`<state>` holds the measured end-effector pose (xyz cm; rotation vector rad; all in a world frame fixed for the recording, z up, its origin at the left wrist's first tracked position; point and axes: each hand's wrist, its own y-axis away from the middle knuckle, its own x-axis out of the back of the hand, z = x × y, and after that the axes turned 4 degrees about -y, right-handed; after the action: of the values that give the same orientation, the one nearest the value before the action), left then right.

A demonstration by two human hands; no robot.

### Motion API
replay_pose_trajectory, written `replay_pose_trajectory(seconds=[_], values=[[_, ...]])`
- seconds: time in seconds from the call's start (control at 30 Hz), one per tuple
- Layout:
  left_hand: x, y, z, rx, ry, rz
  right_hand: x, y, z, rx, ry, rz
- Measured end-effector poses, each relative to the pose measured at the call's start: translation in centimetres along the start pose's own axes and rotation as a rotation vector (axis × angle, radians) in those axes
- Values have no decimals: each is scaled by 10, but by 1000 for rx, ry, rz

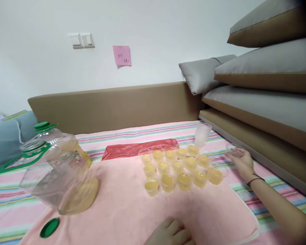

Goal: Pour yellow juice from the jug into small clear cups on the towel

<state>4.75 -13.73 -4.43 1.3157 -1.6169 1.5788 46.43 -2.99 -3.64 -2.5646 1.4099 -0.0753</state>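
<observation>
Out to the right, my right hand (241, 161) has its fingers closed on a clear plastic cup (232, 148), which is faint and partly hidden by the hand. My left hand (170, 233) lies low on the pink cloth (117, 204), its fingers curled, with nothing visible in them. Several clear cups of yellow liquid (184, 180) stand in rows between the hands and the wall. A stack of nested clear cups (202, 134) is behind their right end. The front jug (79, 200) has no cap on and holds some yellowish liquid.
A second jug (68, 144) with a green cap stands behind the first. A loose green cap (49, 227) lies at the front left. Behind the cups is a red plastic bag (140, 149). Stacked cushions (265, 81) rise on the right; a brown backrest (117, 107) borders the wall.
</observation>
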Motion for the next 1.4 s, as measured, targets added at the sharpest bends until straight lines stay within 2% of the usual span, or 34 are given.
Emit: replay_pose_trajectory(seconds=[0.17, 0.27, 0.3, 0.33, 0.5, 0.63, 0.77, 0.9, 1.17, 1.3, 1.4], values=[[23, -2, 0, -32, 54, -75, 9, 31, -59, 85, -118, 11], [36, -5, 0, 7, 102, -83, 13, 82, -99, 147, -164, -33], [40, -6, -1, 24, 107, -75, 13, 104, -109, 134, -185, -71], [44, -6, -2, 38, 109, -63, 11, 129, -117, 61, -225, -128], [68, 4, -10, 129, 150, -55, -14, 248, -123, -29, -258, -361], [81, 22, -14, 379, 229, -34, -34, 300, -110, -112, -324, -554], [82, 37, -12, 582, 330, 13, -43, 318, -98, -162, -328, -690], [83, 48, -8, 685, 405, 46, -48, 327, -89, -185, -312, -753], [81, 63, -4, 724, 453, 40, -58, 336, -73, -103, -259, -789], [81, 67, -9, 728, 421, 117, -57, 337, -66, -70, -211, -782], [91, 75, -18, 745, 316, 218, -52, 335, -62, -51, -173, -778]])
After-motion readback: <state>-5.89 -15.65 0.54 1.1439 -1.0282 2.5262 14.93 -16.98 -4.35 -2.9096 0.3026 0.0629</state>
